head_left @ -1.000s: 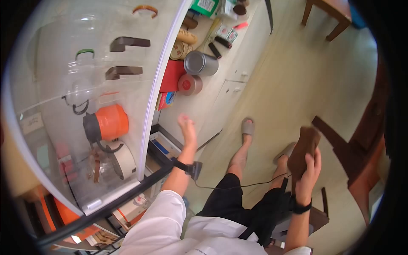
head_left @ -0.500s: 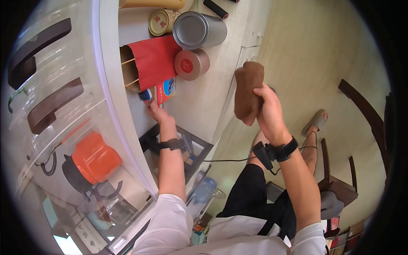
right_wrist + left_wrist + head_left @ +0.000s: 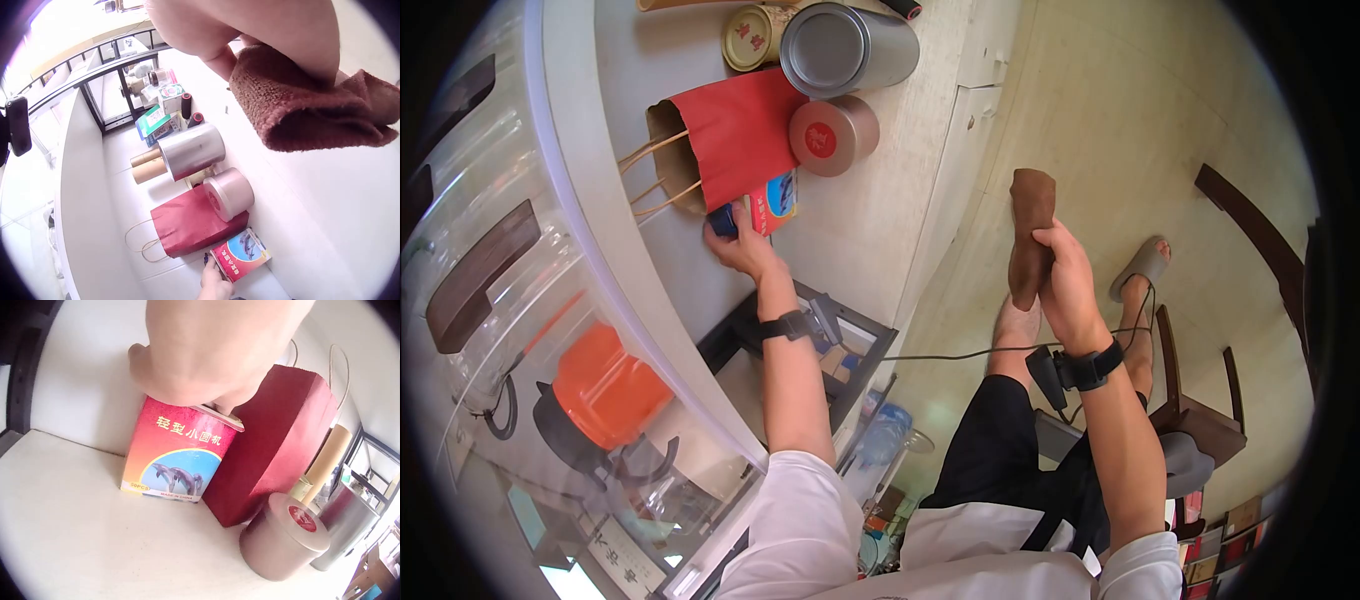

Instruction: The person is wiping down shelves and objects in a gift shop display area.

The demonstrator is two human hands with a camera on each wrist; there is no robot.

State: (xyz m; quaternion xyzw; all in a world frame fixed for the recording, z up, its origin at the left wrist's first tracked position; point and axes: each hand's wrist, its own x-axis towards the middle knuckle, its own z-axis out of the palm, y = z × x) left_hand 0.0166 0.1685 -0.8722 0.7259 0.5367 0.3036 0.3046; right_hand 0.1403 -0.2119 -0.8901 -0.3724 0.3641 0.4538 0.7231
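My left hand is at the top of a red cardboard box with a dolphin picture. Its thumb and fingers curl round the box's top end, where something dark blue shows between them. In the left wrist view one digit dips behind the box's top rim, and its tip is hidden. The box stands upright against a red paper bag. Over the floor, to the right of the cabinet, my right hand grips a folded brown cloth, which shows as fuzzy towelling in the right wrist view.
Beside the bag are a round pink tin, a large silver canister and a small yellow tin. A glass panel stands at left, with an orange pot behind it. An open dark-framed drawer lies below.
My left hand has reached to the box and closed round its top end. My right hand has lifted the brown cloth and then shifted slightly rightward. The head view has moved nearer the cabinet.
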